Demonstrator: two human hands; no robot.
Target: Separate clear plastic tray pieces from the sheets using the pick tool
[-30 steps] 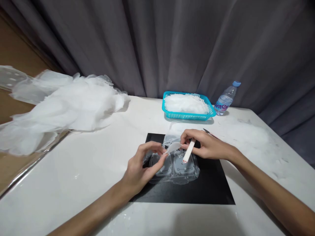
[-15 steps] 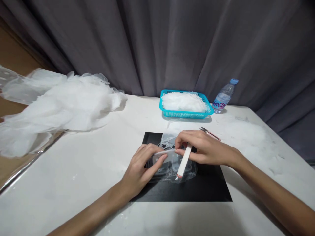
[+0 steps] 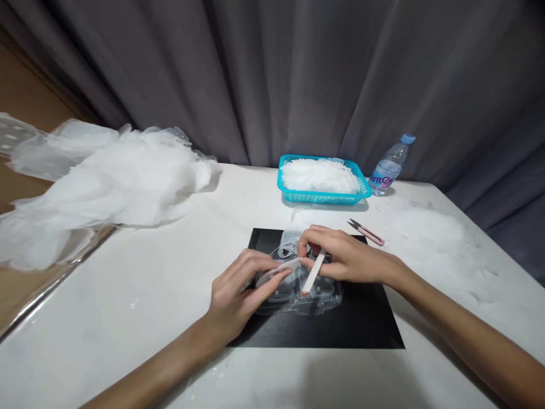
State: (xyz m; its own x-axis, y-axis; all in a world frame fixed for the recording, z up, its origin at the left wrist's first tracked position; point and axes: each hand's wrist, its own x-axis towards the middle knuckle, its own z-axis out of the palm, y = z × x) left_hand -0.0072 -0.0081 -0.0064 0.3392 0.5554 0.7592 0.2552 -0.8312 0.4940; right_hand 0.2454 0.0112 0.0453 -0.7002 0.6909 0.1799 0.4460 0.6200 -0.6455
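My left hand [image 3: 244,284] pinches a thin, whitish translucent piece [image 3: 272,271] between thumb and fingers. My right hand [image 3: 340,255] has thumb and forefinger closed at the right end of that piece. A flat white stick [image 3: 314,275] with a reddish lower tip is also held in the right hand, slanting down to the left. Below both hands, a clear plastic tray [image 3: 313,305] with moulded hollows lies on a black mat [image 3: 361,329]. Whitish cords [image 3: 284,251] lie bunched behind the fingertips, partly hidden by the right hand.
Small thread snips [image 3: 367,232] lie past the right hand. Farther back are a turquoise basket [image 3: 327,197] of white pieces and a water bottle [image 3: 388,170]. White sheet material [image 3: 128,182] is heaped at left; a thin whitish pile [image 3: 434,238] spreads at right.
The whitish piece has tilted, its right end now higher. The stick's tip has lifted slightly and shifted left with my right hand. More of the snips shows.
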